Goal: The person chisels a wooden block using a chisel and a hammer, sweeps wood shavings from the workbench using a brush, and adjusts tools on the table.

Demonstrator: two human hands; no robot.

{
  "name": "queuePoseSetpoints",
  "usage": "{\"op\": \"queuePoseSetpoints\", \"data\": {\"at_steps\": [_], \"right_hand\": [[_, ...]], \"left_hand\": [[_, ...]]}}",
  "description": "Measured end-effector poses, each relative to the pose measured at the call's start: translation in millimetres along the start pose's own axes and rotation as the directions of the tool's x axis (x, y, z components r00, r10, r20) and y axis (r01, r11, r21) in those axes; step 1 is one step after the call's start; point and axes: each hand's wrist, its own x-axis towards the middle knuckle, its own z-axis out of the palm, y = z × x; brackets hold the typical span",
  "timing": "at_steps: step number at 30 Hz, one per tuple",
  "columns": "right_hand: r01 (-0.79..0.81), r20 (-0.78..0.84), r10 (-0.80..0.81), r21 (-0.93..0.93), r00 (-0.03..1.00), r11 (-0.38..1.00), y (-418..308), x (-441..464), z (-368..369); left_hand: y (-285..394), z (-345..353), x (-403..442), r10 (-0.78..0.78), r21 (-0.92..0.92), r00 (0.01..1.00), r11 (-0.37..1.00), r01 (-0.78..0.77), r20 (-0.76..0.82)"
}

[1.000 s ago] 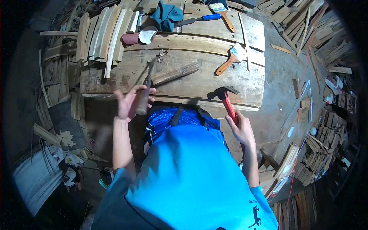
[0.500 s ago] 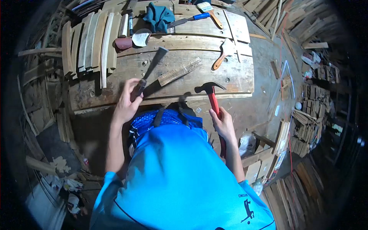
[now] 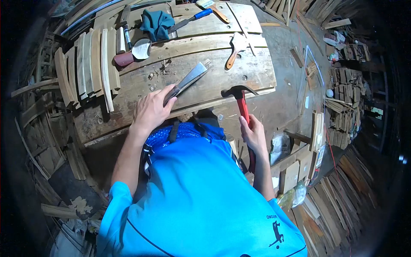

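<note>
My left hand (image 3: 150,108) is closed around the handle of a chisel (image 3: 191,76), whose broad metal blade points up and to the right. Behind the blade lies a wood block (image 3: 208,64) on the workbench (image 3: 252,77), mostly hidden by the chisel and hand. My right hand (image 3: 254,133) grips the red handle of a claw hammer (image 3: 242,105), its dark head raised near the bench's front edge. Wood chips (image 3: 165,65) lie beyond the chisel.
Curved wood strips (image 3: 95,64) line the bench's left side. Farther back are a sandpaper roll (image 3: 124,59), a teal cloth (image 3: 156,25), a blue-handled tool (image 3: 203,14) and two brushes (image 3: 234,52). Stacked wood (image 3: 342,188) stands at the right.
My left hand has moved forward over the bench and turned the chisel, bringing its blade over the wood block. The hammer stays in my right hand. The whole view has shifted.
</note>
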Motion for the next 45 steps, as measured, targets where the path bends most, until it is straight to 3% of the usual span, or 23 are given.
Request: {"op": "queuePoseSetpoints", "data": {"at_steps": [8, 11, 14, 17, 21, 24, 25, 34, 36, 38, 44, 45], "right_hand": [[0.157, 0.018, -0.156, -0.110, 0.988, 0.981, -25, 17, -25], [0.224, 0.036, -0.222, -0.104, 0.974, 0.969, -26, 19, -25], [0.229, 0.065, -0.222, -0.140, 0.973, 0.963, -25, 17, -22], [0.235, 0.073, -0.225, -0.197, 0.972, 0.952, -22, 12, -18], [0.299, 0.040, -0.296, -0.160, 0.954, 0.941, -19, -7, -11], [0.341, 0.012, -0.344, -0.175, 0.939, 0.924, -17, -21, -4], [0.338, 0.007, -0.343, -0.187, 0.939, 0.922, -20, -27, -2], [0.277, -0.090, -0.290, -0.136, 0.953, 0.951, -11, -56, 34], [0.335, -0.138, -0.354, -0.144, 0.925, 0.931, -12, -61, 36], [0.508, -0.211, -0.535, -0.169, 0.818, 0.844, -4, -60, 34], [0.641, 0.011, -0.668, -0.294, 0.744, 0.709, -27, -73, -8], [0.602, 0.075, -0.613, -0.314, 0.787, 0.735, -27, -69, -10]], "left_hand": [[21, -5, -12, -0.128, 0.050, 0.991, 0.991, 0.126, 0.038], [15, 0, -14, -0.147, -0.045, 0.987, 0.988, 0.150, 0.064], [16, -5, -9, -0.194, -0.008, 0.960, 0.980, 0.200, 0.200], [-3, 1, 4, -0.164, -0.197, 0.888, 0.942, 0.270, 0.429], [-17, -1, 24, -0.018, -0.457, 0.744, 0.779, 0.429, 0.668], [-17, -1, 34, 0.006, -0.491, 0.710, 0.727, 0.480, 0.704], [-22, 6, 36, 0.031, -0.502, 0.736, 0.751, 0.430, 0.676], [-10, 35, 59, -0.009, -0.596, 0.783, 0.644, 0.480, 0.621], [-13, 50, 73, 0.026, -0.639, 0.803, 0.620, 0.454, 0.596], [-1, 50, 83, 0.042, -0.664, 0.798, 0.581, 0.470, 0.602], [17, 56, 109, -0.001, -0.658, 0.776, 0.529, 0.536, 0.631], [24, 56, 109, -0.036, -0.646, 0.774, 0.528, 0.552, 0.632]]}}
